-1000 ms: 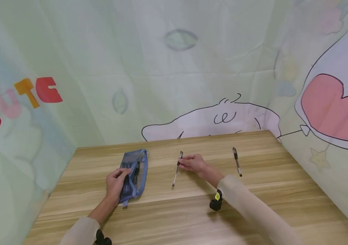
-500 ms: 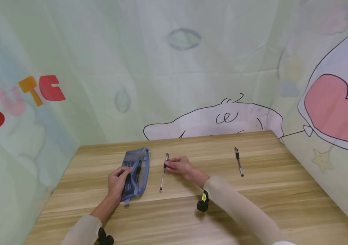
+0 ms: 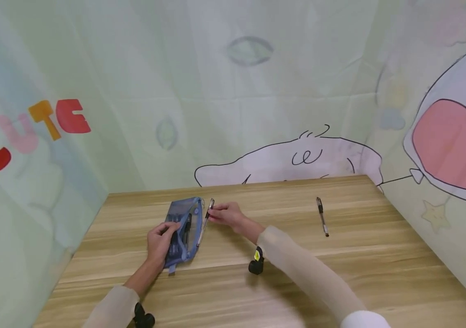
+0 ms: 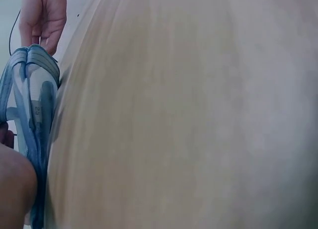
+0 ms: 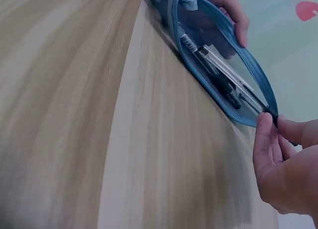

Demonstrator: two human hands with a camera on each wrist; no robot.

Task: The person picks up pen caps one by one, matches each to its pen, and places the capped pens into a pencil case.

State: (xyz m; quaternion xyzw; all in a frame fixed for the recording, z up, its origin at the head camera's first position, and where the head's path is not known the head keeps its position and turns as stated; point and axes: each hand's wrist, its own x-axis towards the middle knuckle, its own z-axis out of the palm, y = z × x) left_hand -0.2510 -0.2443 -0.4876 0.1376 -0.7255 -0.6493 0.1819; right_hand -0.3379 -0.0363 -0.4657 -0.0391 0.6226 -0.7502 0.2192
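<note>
A blue see-through pencil case (image 3: 181,207) lies on the wooden table with its zipped mouth spread apart. My left hand (image 3: 160,242) pinches the near side of that mouth between thumb and fingers. In the right wrist view, dark pens (image 5: 223,87) show inside the case. My right hand (image 3: 228,216) pinches a clear-barrelled pen (image 3: 203,230) by its black grip end. From the head the pen is tilted along the case's right edge; in the right wrist view its barrel (image 5: 233,76) crosses the open mouth. Whether it touches the case, I cannot tell.
Another black-capped pen (image 3: 322,217) lies on the right part of the table (image 3: 282,200). A printed cloth wall (image 3: 257,114) rises behind the table's far edge and along both sides. Small black cameras (image 3: 256,261) hang at the wrists.
My right hand has carried the pen leftward, from the middle of the table to the pencil case's right edge. The left hand keeps its pinch on the case.
</note>
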